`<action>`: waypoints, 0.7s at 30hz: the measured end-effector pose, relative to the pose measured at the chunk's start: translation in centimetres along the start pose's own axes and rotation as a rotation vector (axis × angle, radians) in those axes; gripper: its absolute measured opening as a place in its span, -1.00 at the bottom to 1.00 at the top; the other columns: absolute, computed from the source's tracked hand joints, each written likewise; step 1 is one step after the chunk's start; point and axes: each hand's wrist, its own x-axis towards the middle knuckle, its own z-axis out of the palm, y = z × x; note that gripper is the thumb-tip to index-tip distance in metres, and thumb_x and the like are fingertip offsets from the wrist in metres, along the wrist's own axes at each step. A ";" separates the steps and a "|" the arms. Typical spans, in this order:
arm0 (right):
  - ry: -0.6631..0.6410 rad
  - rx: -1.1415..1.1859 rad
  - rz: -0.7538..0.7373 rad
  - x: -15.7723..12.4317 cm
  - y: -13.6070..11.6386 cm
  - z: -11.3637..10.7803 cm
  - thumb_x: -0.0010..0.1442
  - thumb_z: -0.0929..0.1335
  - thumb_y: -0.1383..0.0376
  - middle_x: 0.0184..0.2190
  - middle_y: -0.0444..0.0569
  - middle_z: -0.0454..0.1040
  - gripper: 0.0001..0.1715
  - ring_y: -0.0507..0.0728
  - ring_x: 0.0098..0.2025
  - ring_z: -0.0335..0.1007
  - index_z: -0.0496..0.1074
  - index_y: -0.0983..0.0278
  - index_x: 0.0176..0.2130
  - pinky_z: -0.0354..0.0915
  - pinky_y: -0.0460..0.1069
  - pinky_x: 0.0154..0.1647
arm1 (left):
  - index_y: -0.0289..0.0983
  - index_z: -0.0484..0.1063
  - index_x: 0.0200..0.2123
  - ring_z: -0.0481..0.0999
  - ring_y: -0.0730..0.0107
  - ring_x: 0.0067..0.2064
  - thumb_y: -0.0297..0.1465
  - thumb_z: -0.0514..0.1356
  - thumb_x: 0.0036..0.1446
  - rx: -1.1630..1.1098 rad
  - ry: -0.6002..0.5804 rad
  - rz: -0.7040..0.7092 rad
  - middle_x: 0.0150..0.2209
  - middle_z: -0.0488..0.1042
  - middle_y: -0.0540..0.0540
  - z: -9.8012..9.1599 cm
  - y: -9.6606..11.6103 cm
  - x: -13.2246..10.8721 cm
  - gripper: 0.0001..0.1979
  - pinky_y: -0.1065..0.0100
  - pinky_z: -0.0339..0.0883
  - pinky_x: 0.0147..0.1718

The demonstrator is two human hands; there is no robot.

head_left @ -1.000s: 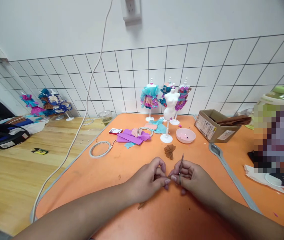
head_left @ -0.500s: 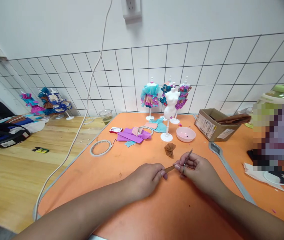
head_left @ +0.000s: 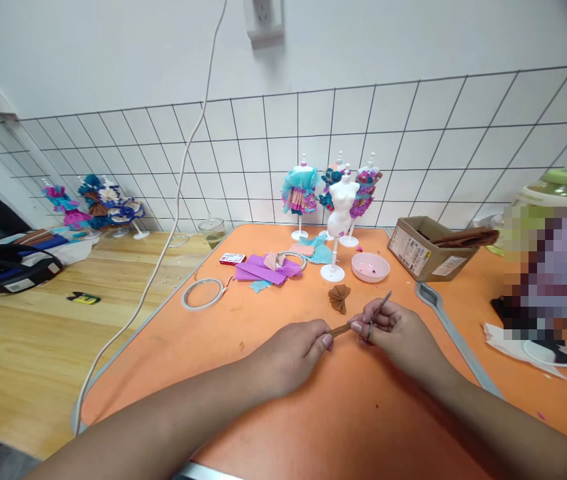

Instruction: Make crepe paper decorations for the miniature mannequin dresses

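In the head view, you seem to be working a narrow brown strip between your hands, probably folding or smoothing it. It sits above the near-middle part of the orange table. Your left hand pinches its left end, fingers curled in; your right hand grips the right end between thumb and fingertip, with a slim pointed tool, perhaps small scissors, tucked in the same fingers. The next move likely calls for a firm pinch at both ends, the point angled away from the strip. The strip looks thin, flat and layered, slanting slightly up to the right; its ends are hidden in your fingers. Just beyond lies a pleated brown fan, near the bare white mannequin.
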 end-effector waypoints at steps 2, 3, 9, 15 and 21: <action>0.005 0.021 0.020 0.1 0.2 -0.1 -0.13 0.53 0.04 -0.46 -0.12 0.43 -0.51 0.02 -0.45 0.33 0.26 0.26 -0.44 0.32 -0.08 -0.41 | -0.23 0.32 -0.36 0.36 0.39 -0.33 -0.31 -0.05 0.26 -0.036 0.013 -0.006 -0.40 0.40 0.03 -0.1 -0.3 0.2 -0.77 0.40 0.15 -0.34; 0.007 0.024 0.032 0.2 0.3 -0.3 -0.11 0.52 0.02 -0.43 -0.11 0.44 -0.51 0.04 -0.41 0.35 0.28 0.26 -0.41 0.35 -0.07 -0.40 | -0.24 0.32 -0.39 0.36 0.40 -0.34 -0.32 -0.04 0.25 -0.066 0.023 -0.016 -0.41 0.39 0.03 -0.2 -0.6 0.4 -0.77 0.41 0.15 -0.34; -0.257 -0.195 0.071 -0.6 0.0 -1.0 0.15 0.31 -0.07 -0.33 -0.02 0.49 -0.54 0.07 -0.40 0.35 0.38 0.27 -0.24 0.31 -0.07 -0.47 | -0.26 0.29 -0.38 0.34 0.46 -0.45 -0.19 -0.01 0.25 -0.437 0.110 -0.050 -0.54 0.30 0.07 -0.9 -2.5 1.2 -0.72 0.42 0.22 -0.38; -0.470 -0.548 0.059 -2.8 -1.0 0.2 0.18 0.31 0.04 -0.48 -0.13 0.42 -0.63 0.04 -0.43 0.25 0.49 0.25 -0.23 0.12 -0.10 -0.48 | -0.24 0.24 -0.32 0.02 0.56 -0.62 -0.03 -0.03 0.23 -0.622 -0.053 -0.061 -0.61 0.05 0.16 0.1 -1.2 0.3 -0.62 0.51 -0.02 -0.65; -0.508 -0.657 0.099 -3.2 -1.2 0.7 0.14 0.33 0.09 -0.51 -0.16 0.40 -0.71 0.01 -0.48 0.22 0.50 0.22 -0.24 0.05 -0.12 -0.51 | -0.28 0.39 -0.27 0.17 0.49 -0.52 -0.11 -0.05 0.26 -0.426 -0.057 -0.027 -0.61 0.14 0.10 0.3 -0.1 -0.3 -0.61 0.45 0.12 -0.48</action>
